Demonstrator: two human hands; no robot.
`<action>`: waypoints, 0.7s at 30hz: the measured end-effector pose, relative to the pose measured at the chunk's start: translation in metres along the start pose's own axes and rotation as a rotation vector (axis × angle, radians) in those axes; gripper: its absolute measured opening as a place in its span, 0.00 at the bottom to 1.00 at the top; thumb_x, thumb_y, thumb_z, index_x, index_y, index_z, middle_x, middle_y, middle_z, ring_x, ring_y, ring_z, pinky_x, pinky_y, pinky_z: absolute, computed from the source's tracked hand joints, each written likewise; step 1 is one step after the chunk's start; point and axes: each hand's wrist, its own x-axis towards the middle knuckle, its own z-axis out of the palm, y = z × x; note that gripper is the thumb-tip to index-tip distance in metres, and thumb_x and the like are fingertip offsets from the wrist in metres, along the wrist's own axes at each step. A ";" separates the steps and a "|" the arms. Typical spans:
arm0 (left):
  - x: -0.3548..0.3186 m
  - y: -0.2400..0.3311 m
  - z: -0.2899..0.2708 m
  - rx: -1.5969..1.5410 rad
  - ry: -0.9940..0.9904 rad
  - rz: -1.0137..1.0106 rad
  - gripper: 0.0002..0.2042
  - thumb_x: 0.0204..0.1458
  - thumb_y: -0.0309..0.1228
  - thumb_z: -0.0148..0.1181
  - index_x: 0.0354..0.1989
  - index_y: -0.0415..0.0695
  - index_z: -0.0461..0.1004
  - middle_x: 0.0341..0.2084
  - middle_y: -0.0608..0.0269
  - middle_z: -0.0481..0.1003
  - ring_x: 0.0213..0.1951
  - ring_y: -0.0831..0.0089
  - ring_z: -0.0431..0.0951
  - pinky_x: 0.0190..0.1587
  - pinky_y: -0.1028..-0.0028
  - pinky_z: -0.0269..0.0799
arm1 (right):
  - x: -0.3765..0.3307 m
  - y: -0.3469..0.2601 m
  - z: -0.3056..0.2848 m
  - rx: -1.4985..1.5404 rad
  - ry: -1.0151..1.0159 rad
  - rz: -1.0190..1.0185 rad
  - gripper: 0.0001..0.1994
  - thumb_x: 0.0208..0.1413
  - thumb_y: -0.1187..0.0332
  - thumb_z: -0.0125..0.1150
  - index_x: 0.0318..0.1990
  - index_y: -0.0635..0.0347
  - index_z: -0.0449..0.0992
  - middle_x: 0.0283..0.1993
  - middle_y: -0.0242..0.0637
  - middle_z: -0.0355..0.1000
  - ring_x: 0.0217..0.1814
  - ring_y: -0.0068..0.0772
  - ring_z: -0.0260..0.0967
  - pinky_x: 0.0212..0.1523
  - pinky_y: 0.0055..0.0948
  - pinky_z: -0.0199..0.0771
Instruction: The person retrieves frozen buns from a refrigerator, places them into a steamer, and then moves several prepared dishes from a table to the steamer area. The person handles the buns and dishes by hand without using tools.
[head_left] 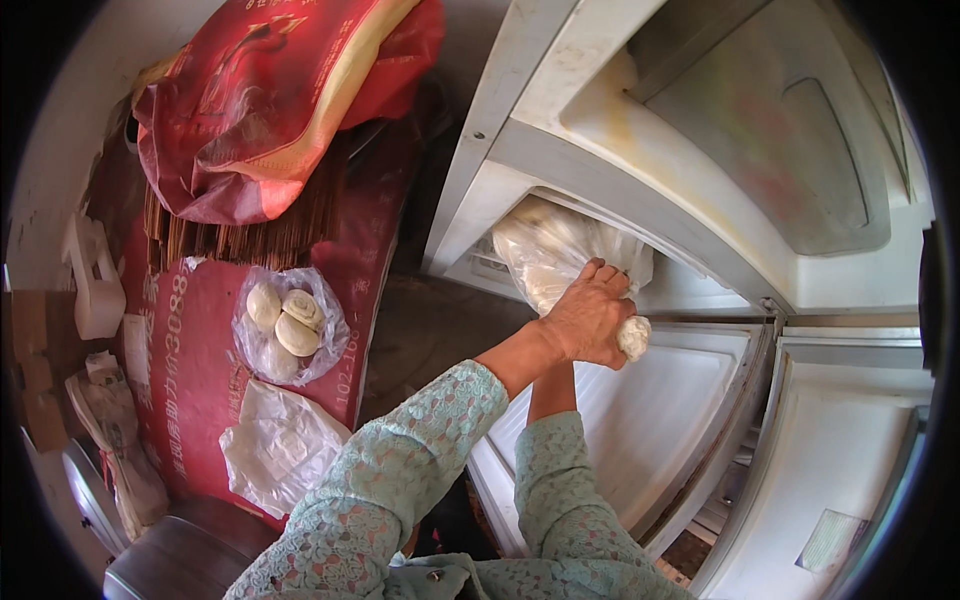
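Observation:
In the open fridge compartment sits a clear plastic bag (540, 250) bulging with pale contents. My left hand (592, 315) is closed at the bag's near side, fingers curled round its gathered plastic. A whitish, crumpled lump (633, 338) sticks out beside that hand; whether it is bunched bag or a bun I cannot tell. My right forearm (553, 440) reaches up beneath the left wrist, and the left hand hides the right hand's fingers. On the red table at left, several steamed buns (297, 335) lie in an opened clear plastic bag (340, 325).
Fridge doors stand open above (680, 200) and below (640, 420) the compartment. On the red-covered table (200, 390) are a crumpled white plastic bag (280, 440), a red sack (260, 110) over bundled brown sticks (240, 240), and a white holder (95, 280). A dark stool (180, 550) stands near.

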 end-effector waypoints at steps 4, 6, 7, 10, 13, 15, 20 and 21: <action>0.003 -0.016 0.007 0.110 0.013 -0.012 0.22 0.21 0.42 0.63 0.31 0.45 0.79 0.36 0.56 0.69 0.47 0.61 0.64 0.59 0.64 0.49 | 0.016 -0.011 0.009 -0.022 0.004 -0.029 0.25 0.59 0.53 0.46 0.59 0.58 0.56 0.59 0.47 0.58 0.61 0.50 0.55 0.56 0.56 0.61; 0.008 -0.025 0.008 0.127 0.007 -0.041 0.23 0.22 0.43 0.63 0.31 0.46 0.79 0.37 0.56 0.69 0.48 0.61 0.63 0.60 0.63 0.48 | 0.025 -0.017 0.015 -0.033 0.002 -0.039 0.25 0.59 0.53 0.46 0.59 0.59 0.56 0.59 0.47 0.58 0.61 0.50 0.55 0.56 0.56 0.61; 0.012 -0.029 0.007 0.123 -0.001 -0.066 0.23 0.22 0.43 0.64 0.32 0.46 0.79 0.38 0.56 0.69 0.49 0.61 0.63 0.60 0.63 0.48 | 0.030 -0.019 0.019 -0.039 -0.001 -0.043 0.25 0.59 0.54 0.46 0.59 0.59 0.56 0.59 0.48 0.58 0.61 0.51 0.55 0.56 0.56 0.61; 0.020 -0.044 0.003 0.134 -0.044 -0.107 0.25 0.21 0.43 0.64 0.34 0.46 0.78 0.43 0.53 0.68 0.52 0.59 0.62 0.62 0.60 0.46 | 0.045 -0.027 0.032 -0.055 -0.008 -0.058 0.25 0.59 0.54 0.46 0.59 0.59 0.56 0.59 0.48 0.58 0.61 0.51 0.55 0.56 0.56 0.60; 0.022 -0.057 0.004 0.129 0.022 -0.103 0.26 0.21 0.41 0.65 0.36 0.47 0.77 0.47 0.51 0.66 0.56 0.54 0.60 0.62 0.55 0.45 | 0.065 -0.040 0.045 -0.075 -0.017 -0.084 0.25 0.60 0.54 0.45 0.58 0.59 0.56 0.59 0.48 0.58 0.61 0.51 0.55 0.57 0.56 0.60; 0.018 -0.066 0.002 0.083 0.089 -0.087 0.27 0.22 0.41 0.65 0.38 0.48 0.76 0.50 0.50 0.65 0.57 0.52 0.58 0.61 0.53 0.45 | 0.078 -0.048 0.053 -0.086 -0.013 -0.106 0.25 0.60 0.54 0.45 0.58 0.59 0.56 0.58 0.48 0.58 0.61 0.51 0.55 0.57 0.56 0.60; -0.045 -0.067 -0.014 0.008 0.275 -0.091 0.27 0.26 0.44 0.67 0.40 0.47 0.73 0.53 0.49 0.62 0.60 0.48 0.56 0.59 0.49 0.48 | 0.115 -0.069 0.083 -0.139 -0.025 -0.143 0.24 0.60 0.55 0.45 0.58 0.59 0.56 0.58 0.49 0.58 0.61 0.52 0.55 0.57 0.56 0.60; -0.064 -0.063 -0.015 -0.001 0.233 -0.115 0.27 0.26 0.44 0.67 0.39 0.46 0.73 0.52 0.49 0.63 0.60 0.47 0.56 0.58 0.49 0.49 | 0.123 -0.079 0.085 -0.156 -0.022 -0.156 0.24 0.60 0.55 0.45 0.58 0.60 0.56 0.58 0.49 0.58 0.61 0.52 0.55 0.57 0.56 0.60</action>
